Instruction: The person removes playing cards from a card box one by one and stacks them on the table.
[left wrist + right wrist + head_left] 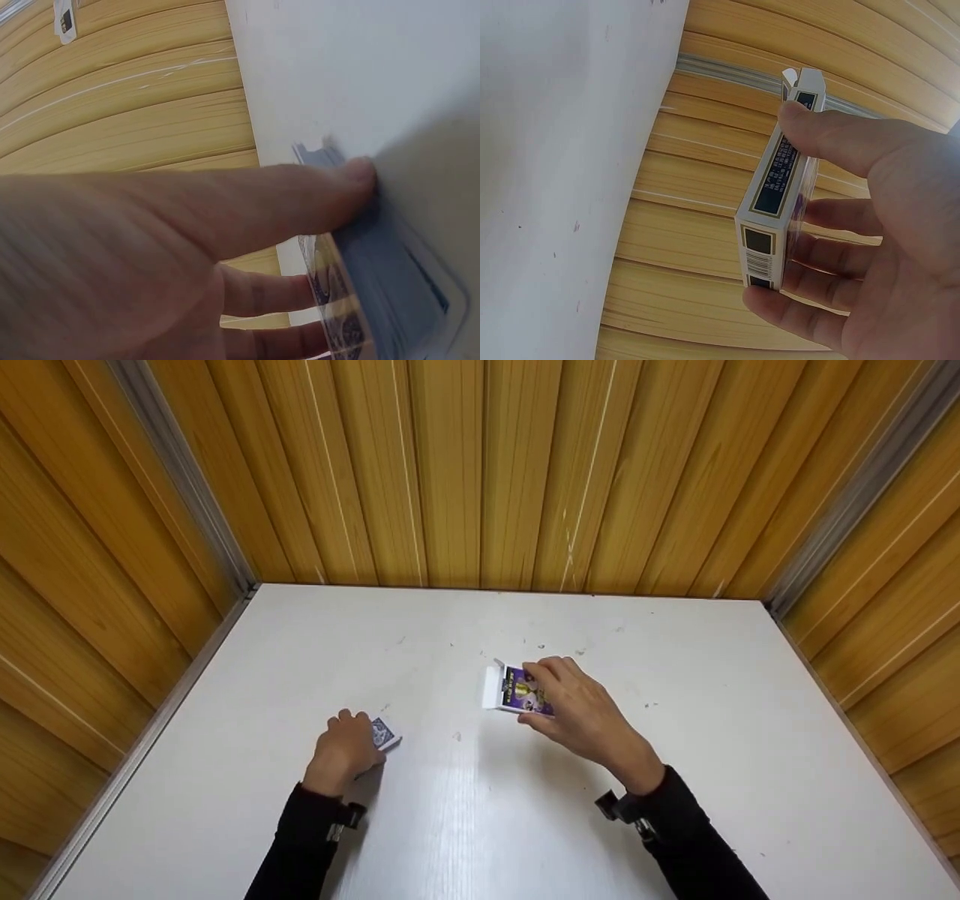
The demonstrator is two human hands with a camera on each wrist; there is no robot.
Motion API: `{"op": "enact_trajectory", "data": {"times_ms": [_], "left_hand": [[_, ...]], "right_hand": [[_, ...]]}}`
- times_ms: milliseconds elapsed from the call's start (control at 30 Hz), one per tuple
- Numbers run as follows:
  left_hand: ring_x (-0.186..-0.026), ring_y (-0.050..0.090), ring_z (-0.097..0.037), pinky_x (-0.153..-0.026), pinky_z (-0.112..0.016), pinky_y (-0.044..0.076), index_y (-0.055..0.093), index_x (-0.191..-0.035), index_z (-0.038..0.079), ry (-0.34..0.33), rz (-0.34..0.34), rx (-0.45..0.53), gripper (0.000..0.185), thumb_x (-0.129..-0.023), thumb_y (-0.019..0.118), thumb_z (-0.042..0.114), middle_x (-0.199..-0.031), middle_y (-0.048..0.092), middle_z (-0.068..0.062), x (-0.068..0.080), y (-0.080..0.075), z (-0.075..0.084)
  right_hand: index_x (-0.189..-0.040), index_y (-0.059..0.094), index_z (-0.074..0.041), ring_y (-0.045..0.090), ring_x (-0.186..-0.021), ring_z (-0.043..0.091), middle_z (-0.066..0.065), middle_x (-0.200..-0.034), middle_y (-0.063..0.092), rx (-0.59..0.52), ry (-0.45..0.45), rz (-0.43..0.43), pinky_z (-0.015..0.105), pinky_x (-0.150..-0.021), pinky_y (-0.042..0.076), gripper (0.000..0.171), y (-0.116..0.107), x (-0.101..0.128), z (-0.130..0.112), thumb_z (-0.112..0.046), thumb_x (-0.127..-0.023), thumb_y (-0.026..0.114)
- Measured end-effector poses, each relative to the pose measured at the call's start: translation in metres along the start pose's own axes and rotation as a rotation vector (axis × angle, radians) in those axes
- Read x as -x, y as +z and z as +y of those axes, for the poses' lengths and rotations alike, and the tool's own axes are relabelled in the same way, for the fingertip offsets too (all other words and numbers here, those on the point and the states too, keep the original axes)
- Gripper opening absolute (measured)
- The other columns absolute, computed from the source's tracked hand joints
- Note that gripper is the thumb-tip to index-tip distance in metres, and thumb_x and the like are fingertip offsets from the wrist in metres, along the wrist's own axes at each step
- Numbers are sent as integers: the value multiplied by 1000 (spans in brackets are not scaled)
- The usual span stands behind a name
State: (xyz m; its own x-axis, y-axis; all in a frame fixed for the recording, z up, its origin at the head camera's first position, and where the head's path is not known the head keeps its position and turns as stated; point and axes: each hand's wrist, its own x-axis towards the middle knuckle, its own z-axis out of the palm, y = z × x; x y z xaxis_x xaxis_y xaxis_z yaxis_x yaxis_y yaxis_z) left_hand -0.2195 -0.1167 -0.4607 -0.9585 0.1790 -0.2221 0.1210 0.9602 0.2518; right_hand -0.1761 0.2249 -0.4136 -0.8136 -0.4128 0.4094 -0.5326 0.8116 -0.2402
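Note:
A stack of playing cards (384, 733), blue-patterned on its back, is gripped by my left hand (345, 748) low over the white table. The left wrist view shows the thumb laid along the edges of the cards (390, 285), with the fingers on the other side. My right hand (581, 712) holds a small card box (521, 690) with a purple and black face, its white end flap standing open toward the left. Seen from the right wrist, the box (769, 195) has a barcode on one end and is pinched between thumb and fingers.
The white table (450, 810) carries small specks and scuffs toward its far side. Yellow wood-look panels (480, 472) wall it in at the back and both sides, with grey metal posts (180, 472) at the corners.

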Motion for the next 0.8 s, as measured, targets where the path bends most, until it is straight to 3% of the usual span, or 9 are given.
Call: {"op": "enact_trajectory", "data": {"times_ms": [400,800], "left_hand": [[-88,48,-33,-75,-47,53,56,-110,-23,-15,5,6,45,-81,74,5,-93,48,-21,1,1,5],[-87,52,-34,-75,-49,54,58,-108,-21,-14,0,0,46,-82,80,10,-93,50,-22,-1,0,3]], "right_hand": [[-139,59,-2,57,-111,25,12,-125,60,-5,15,-24,39,-82,52,66,1,1,-1,-28,-85,87],[-139,58,-2,57,-111,25,12,-125,60,-9,13,-29,38,-82,52,68,0,0,0,-28,-84,88]]}}
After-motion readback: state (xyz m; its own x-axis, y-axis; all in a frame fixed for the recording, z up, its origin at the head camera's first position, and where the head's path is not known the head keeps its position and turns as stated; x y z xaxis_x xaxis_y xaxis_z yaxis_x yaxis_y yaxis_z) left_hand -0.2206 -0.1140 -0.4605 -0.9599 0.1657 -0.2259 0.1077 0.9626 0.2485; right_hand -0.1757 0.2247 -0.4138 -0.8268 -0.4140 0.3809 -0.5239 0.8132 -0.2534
